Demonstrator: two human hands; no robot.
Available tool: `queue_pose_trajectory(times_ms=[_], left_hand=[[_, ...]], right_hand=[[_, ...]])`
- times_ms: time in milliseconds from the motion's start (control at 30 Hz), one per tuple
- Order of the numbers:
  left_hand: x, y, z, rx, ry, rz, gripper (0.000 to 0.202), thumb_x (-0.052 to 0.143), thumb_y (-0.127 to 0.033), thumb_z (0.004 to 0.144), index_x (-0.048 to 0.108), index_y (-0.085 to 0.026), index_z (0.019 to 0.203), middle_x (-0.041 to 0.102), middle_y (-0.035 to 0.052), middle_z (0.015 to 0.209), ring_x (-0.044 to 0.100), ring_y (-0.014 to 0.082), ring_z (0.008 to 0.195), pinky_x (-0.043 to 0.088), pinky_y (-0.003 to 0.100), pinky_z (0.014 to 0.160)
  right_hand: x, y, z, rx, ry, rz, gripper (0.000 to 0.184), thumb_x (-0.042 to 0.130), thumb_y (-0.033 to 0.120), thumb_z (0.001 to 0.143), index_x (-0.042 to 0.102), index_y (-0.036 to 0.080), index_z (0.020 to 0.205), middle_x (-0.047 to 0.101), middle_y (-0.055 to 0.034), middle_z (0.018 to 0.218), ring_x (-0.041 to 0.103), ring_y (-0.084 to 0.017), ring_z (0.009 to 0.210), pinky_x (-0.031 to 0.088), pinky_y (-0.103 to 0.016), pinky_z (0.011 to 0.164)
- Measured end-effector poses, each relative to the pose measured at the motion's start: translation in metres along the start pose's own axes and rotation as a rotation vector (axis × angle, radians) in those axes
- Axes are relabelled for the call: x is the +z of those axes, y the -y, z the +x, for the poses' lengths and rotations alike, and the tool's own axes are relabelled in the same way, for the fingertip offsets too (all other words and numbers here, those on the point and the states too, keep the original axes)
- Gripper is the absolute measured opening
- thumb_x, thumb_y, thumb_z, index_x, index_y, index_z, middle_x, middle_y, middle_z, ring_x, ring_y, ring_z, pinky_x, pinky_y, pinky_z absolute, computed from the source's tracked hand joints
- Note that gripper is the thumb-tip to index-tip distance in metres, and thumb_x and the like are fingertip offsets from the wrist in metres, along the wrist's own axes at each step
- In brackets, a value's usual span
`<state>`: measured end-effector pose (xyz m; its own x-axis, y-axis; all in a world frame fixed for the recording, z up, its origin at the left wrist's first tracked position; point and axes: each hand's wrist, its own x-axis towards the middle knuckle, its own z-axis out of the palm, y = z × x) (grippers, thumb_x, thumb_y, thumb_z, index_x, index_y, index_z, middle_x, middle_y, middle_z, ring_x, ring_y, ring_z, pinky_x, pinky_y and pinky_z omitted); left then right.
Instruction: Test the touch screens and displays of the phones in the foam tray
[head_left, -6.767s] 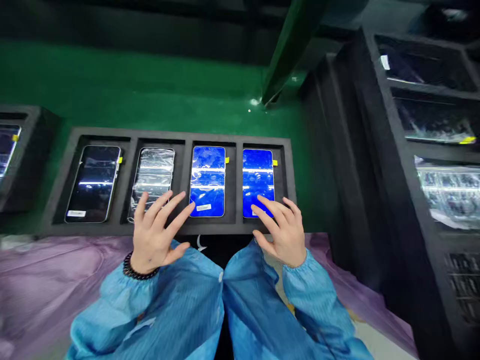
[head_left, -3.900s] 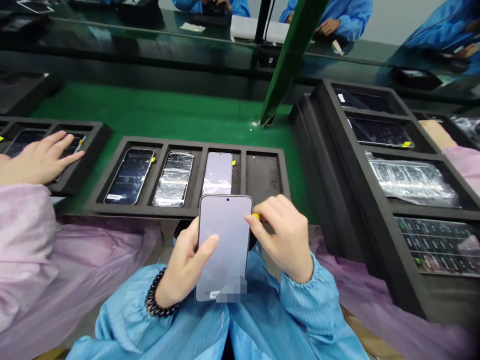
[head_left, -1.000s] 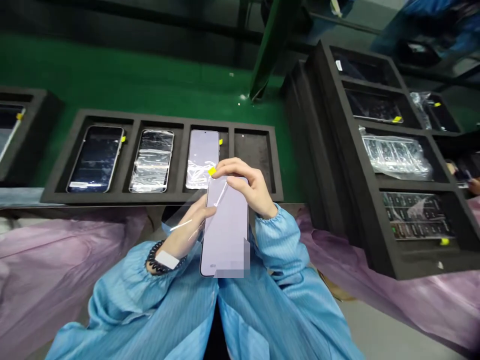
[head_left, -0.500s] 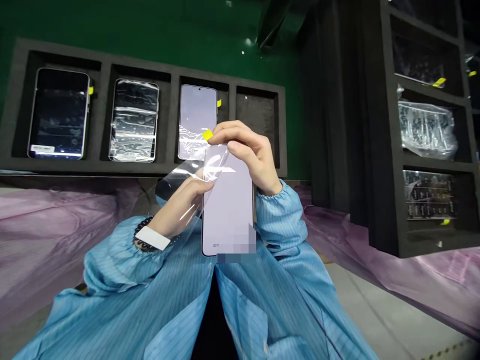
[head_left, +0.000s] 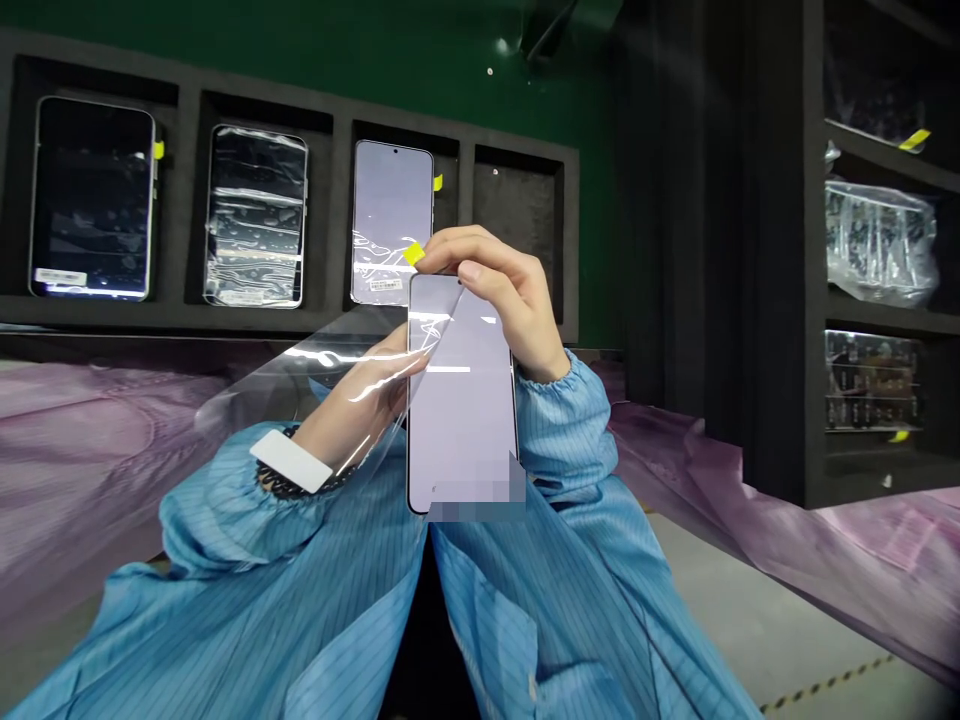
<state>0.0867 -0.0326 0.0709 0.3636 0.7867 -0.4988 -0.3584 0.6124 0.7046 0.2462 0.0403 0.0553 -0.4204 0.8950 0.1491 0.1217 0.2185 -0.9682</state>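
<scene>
My left hand point(head_left: 360, 405) grips the left side of a phone point(head_left: 469, 410) whose screen is lit pale lavender. The lower right of the screen is pixelated. A clear protective film point(head_left: 285, 365) slants across the phone's upper left corner and hangs out to the left, over my left hand. At the phone's top edge my right hand point(head_left: 499, 285) is closed, thumb and fingers seemingly pinching the film's edge. A yellow tab point(head_left: 414, 253) shows at its fingertips. The fingers of my left hand behind the phone are hidden.
A black foam tray point(head_left: 337, 312) lies beyond my hands. It holds a dark phone point(head_left: 91, 200), a film-wrapped phone point(head_left: 256, 215) and a lit phone point(head_left: 392, 215) in separate compartments. Dark foam trays point(head_left: 814, 320) stand at right, with a clear plastic bag point(head_left: 881, 240) inside.
The film's loose part has spread farther left and lies flatter over my left hand and wrist. Both hands keep their hold. The view has shifted slightly, so the tray appears higher.
</scene>
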Motion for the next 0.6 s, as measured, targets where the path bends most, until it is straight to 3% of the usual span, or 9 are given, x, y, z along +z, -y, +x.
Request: queue_pose_trajectory(times_ms=[233,400,600], left_hand=[[0.001,0.003,-0.003,-0.047,-0.04,-0.013,0.055,0.064,-0.039,0.082,0.056,-0.013,0.13,0.068,0.0049,0.105,0.06,0.02,0.098,0.038,0.024,0.071],[0.004,0.003,-0.003,-0.033,-0.039,0.018,0.056,0.065,-0.039,0.08,0.057,-0.015,0.13,0.068,0.0055,0.104,0.059,0.021,0.096,0.042,0.028,0.077],[0.001,0.003,-0.003,-0.067,-0.094,0.091,0.056,0.066,-0.043,0.076,0.063,-0.016,0.125,0.065,0.0014,0.081,0.053,0.0146,0.074,0.04,0.023,0.063]], right_hand=[[0.0,0.009,-0.003,0.063,-0.013,-0.039,0.018,0.055,0.025,0.1,0.072,0.02,0.097,0.073,0.0033,0.111,0.063,-0.01,0.109,0.05,-0.027,0.103],[-0.002,0.008,-0.005,0.083,-0.014,-0.035,0.018,0.056,0.028,0.1,0.072,0.022,0.095,0.073,0.0027,0.111,0.063,-0.012,0.109,0.05,-0.029,0.103],[-0.003,0.003,-0.011,-0.011,-0.06,0.102,0.029,0.051,0.042,0.097,0.068,0.023,0.084,0.07,-0.0014,0.108,0.061,-0.017,0.109,0.048,-0.037,0.106]])
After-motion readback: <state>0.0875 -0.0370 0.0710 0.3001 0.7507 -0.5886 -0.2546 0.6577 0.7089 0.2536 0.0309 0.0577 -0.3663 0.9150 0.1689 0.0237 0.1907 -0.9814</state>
